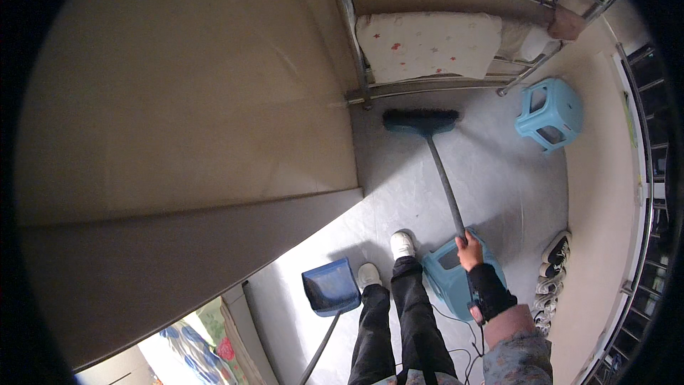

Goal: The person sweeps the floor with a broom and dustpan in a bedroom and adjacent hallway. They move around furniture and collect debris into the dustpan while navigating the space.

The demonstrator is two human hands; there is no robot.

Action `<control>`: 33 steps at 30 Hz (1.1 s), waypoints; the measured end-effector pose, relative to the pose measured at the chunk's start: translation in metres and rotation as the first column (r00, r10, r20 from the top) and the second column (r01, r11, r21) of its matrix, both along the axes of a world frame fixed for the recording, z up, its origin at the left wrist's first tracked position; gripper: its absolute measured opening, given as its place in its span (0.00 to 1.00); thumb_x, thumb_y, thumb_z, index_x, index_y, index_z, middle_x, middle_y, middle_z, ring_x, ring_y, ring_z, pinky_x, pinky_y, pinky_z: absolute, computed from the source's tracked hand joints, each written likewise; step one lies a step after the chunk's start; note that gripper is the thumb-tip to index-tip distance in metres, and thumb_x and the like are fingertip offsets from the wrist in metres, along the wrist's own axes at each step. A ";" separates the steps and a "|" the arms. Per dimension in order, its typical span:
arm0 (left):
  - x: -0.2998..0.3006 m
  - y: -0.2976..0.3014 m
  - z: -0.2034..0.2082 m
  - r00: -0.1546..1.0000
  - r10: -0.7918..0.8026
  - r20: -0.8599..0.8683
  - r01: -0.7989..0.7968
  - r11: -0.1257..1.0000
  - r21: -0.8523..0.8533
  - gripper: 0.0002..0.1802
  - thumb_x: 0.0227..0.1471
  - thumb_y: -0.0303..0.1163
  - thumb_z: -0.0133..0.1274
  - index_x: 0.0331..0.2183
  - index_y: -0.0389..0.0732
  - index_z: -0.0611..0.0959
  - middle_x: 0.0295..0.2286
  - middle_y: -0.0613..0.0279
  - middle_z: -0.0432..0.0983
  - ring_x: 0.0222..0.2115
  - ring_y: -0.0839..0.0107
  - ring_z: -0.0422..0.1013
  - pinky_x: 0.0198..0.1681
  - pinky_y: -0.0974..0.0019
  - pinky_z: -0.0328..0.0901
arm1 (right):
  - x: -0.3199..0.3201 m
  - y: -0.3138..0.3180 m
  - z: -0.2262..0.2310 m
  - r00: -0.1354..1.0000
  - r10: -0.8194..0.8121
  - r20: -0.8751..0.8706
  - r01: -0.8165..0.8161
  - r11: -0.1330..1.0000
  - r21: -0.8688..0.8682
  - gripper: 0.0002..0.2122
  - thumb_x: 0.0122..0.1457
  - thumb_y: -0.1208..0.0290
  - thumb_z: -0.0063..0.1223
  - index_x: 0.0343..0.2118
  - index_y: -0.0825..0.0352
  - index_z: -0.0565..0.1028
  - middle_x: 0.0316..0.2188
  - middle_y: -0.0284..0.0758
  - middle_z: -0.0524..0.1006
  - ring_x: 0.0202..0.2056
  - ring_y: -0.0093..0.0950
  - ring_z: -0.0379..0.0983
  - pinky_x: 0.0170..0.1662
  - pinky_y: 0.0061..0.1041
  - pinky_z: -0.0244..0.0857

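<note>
My right hand (469, 252) is closed around the grey handle of a broom (443, 171). The broom reaches away from me, its dark bristled head (420, 121) resting on the floor near the foot of a metal rack. To the left of my feet a blue dustpan (331, 287) lies on the floor with its open side facing away. Its long dark handle runs down to the lower edge of the picture. My left hand does not show.
A light blue stool (456, 278) stands under my right forearm, and another blue stool (552, 114) is by the right wall. Several shoes (554, 264) line that wall. The metal rack (427, 89) holds a patterned cloth. A large tan panel (185, 100) fills the left. Cables hang near my right leg.
</note>
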State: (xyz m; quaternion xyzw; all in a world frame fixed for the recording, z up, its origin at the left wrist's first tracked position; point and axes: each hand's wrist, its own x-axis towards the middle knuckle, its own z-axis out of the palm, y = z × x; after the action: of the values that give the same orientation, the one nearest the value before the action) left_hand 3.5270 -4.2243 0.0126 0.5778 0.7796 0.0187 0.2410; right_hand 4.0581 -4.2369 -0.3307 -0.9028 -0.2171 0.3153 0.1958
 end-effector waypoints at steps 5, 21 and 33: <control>0.011 0.011 0.004 1.000 0.019 0.005 -0.018 1.000 -0.021 0.14 0.36 0.32 0.58 0.25 0.38 0.72 0.16 0.66 0.63 0.16 0.74 0.57 0.18 0.71 0.55 | 0.007 0.056 -0.017 0.883 -0.232 -0.407 0.270 0.962 0.039 0.19 0.53 0.66 0.44 0.48 0.58 0.60 0.12 0.31 0.64 0.10 0.21 0.61 0.10 0.22 0.57; 0.005 0.015 0.012 1.000 0.010 0.021 -0.011 0.999 0.048 0.15 0.36 0.37 0.58 0.17 0.41 0.68 0.10 0.68 0.56 0.12 0.76 0.51 0.14 0.69 0.47 | -0.118 -0.001 0.028 0.897 -0.215 -0.387 0.179 0.976 -0.128 0.22 0.51 0.62 0.42 0.51 0.58 0.58 0.26 0.44 0.70 0.28 0.41 0.65 0.32 0.35 0.59; -0.088 -0.003 -0.011 0.980 -0.197 0.016 0.193 0.972 0.132 0.11 0.37 0.33 0.56 0.22 0.38 0.73 0.13 0.64 0.65 0.13 0.74 0.57 0.15 0.69 0.52 | -0.215 -0.130 0.024 0.951 -0.198 -0.238 0.143 0.963 -0.230 0.20 0.51 0.63 0.43 0.49 0.59 0.61 0.26 0.40 0.73 0.18 0.33 0.69 0.20 0.31 0.63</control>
State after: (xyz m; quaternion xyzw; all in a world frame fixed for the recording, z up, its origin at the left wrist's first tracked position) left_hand 3.4388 -4.2269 0.0021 0.6658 0.7125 0.0540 0.2149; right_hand 3.8432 -4.3668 -0.3064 -0.8850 -0.0759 0.4333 0.1527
